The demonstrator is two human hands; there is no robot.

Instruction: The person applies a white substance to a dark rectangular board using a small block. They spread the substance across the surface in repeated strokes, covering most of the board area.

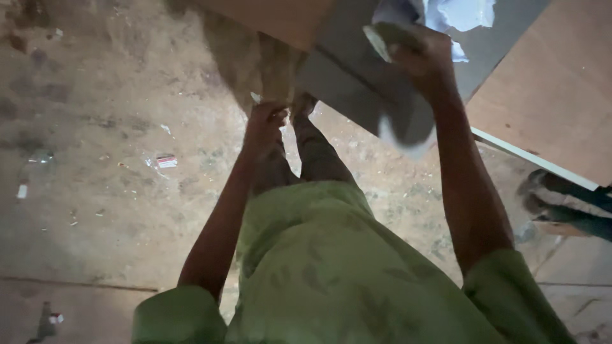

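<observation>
I stand in a green shirt over a dusty concrete floor (95,191). My right hand (424,57) reaches up to a grey board (347,70) and is closed on a pale flat pad (380,39) pressed against it. A grey-white cloth (406,130) hangs below that wrist. Crumpled pale blue paper (462,16) lies on the board just beyond the hand. My left hand (264,124) is lower, with curled fingers at the board's near brown corner (271,64). Blur and dim light hide whether this hand grips anything. My legs (315,153) show beneath it.
A brown wooden panel (554,83) with a white edge strip (529,156) fills the right side. Another person's sandalled feet (561,204) stand at the right edge. Scraps of litter, among them a small red and white packet (167,161), dot the floor.
</observation>
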